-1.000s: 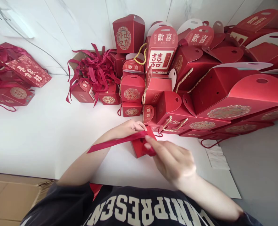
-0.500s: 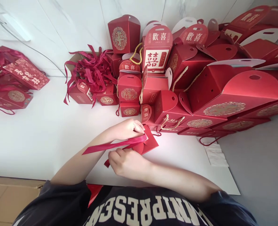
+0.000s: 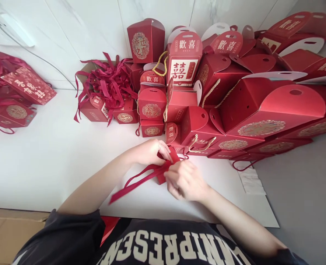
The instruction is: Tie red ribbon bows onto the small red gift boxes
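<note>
A small red gift box (image 3: pixel 160 179) sits on the white table in front of me, tilted and partly covered by my hands. A dark red ribbon (image 3: pixel 133 186) crosses its top, and its two loose tails trail to the left. My left hand (image 3: pixel 149 152) is closed at the box's far left side, fingertips pressing the ribbon against it. At the near right side, my right hand (image 3: pixel 187 180) has its fingers curled and slightly blurred. Its fingertips meet the ribbon beside the box; the exact grip is partly hidden.
Stacked red gift boxes (image 3: pixel 236 143) fill the table's right and back, close beyond my hands. A carton heaped with ribbons (image 3: pixel 110 82) stands at the back, left of the stacks. More red boxes (image 3: pixel 16 110) lie far left. White paper strips (image 3: pixel 251 180) are near the right edge.
My right hand has moved right, from the box's left end to its right side. The ribbon tails have swung lower, and the box has turned. My left hand has barely shifted.
</note>
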The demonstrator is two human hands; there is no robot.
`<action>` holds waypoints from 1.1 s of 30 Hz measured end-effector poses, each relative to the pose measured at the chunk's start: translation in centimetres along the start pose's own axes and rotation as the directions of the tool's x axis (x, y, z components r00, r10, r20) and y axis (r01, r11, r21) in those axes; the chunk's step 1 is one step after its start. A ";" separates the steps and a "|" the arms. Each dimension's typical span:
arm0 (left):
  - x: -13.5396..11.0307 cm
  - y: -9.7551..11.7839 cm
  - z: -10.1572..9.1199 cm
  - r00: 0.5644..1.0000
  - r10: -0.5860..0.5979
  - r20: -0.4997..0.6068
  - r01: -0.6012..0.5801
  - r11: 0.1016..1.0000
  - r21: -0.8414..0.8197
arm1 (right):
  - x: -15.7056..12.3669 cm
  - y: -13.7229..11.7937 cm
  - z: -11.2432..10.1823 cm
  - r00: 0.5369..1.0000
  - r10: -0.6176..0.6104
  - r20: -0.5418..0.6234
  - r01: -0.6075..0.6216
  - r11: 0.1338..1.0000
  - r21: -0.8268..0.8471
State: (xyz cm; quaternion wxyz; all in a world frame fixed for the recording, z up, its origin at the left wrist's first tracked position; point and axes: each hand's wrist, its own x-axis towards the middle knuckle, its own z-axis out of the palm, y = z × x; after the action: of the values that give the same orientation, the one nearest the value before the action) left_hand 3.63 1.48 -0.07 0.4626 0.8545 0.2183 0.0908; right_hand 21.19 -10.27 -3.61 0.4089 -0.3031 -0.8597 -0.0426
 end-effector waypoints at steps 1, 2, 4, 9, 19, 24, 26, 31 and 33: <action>0.0 0.1 0.0 1.000 0.002 0.006 -0.002 1.000 -0.006 | -0.5 0.4 -0.2 0.998 0.065 0.018 -0.064 0.998 -0.028; -0.1 0.2 0.0 1.000 0.008 0.015 -0.007 1.000 -0.005 | -0.8 0.7 -0.2 0.992 0.117 0.044 -0.114 0.992 -0.052; -0.3 0.6 -0.1 0.999 0.019 0.036 -0.020 1.000 0.024 | -0.8 0.8 -0.2 0.980 0.181 0.082 -0.177 0.982 -0.061; -1.2 2.6 -0.6 0.999 -0.043 -0.034 0.049 0.978 0.204 | 0.4 0.3 0.4 0.950 0.282 0.133 -0.286 0.958 0.011; -1.4 5.1 -1.6 0.941 -0.332 0.066 0.325 0.940 0.102 | 1.4 -2.9 -1.7 0.539 0.724 0.430 -0.837 0.403 0.370; -1.3 5.3 -1.5 0.932 -0.352 0.089 0.341 0.932 0.120 | 2.1 -3.4 -0.8 0.288 0.636 0.716 -0.847 -0.180 0.501; -1.3 5.4 -1.4 0.929 -0.358 0.092 0.348 0.932 0.102 | 2.0 -3.1 -0.2 0.282 0.612 0.739 -0.797 -0.278 0.535; -1.3 5.5 -1.7 0.882 -0.454 0.124 0.455 0.890 0.023 | 1.2 -2.4 -0.4 0.311 0.596 0.740 -0.711 -0.371 0.597; -1.2 5.2 -2.0 0.853 -0.487 0.188 0.501 0.865 -0.030 | 0.9 -2.1 -1.2 0.325 0.576 0.750 -0.744 -0.334 0.579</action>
State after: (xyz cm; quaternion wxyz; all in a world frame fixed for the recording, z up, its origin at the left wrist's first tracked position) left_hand 3.35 -0.09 5.41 0.5206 0.7556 0.3855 -0.0978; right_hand 20.34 -11.94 -1.78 0.3716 -0.4355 -0.3718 0.7307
